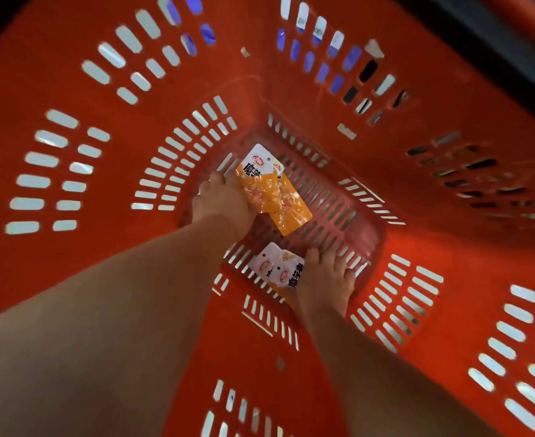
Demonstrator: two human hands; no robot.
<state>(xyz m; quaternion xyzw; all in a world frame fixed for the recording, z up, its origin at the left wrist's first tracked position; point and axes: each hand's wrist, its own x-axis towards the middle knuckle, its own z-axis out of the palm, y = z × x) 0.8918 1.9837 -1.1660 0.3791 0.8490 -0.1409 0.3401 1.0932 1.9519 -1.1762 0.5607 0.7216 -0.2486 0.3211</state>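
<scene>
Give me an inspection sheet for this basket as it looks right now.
Surface: red slotted basket, floor partly bare.
Job's things: orange packet at the far end; two white-topped packets nearer.
Clutter: nothing seen.
Hands: left hand grips the orange packet; right hand lies on the white-topped packets, hold unclear.
Cables: nothing seen.
Surroundings: blurred blue shapes through the far slots.

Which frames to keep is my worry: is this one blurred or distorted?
Head view: motion blur smears the slots of the basket, worst toward the edges; wide-angle distortion curves its walls; the orange packet in the left hand is fairly legible; light is warm, without glare.
</scene>
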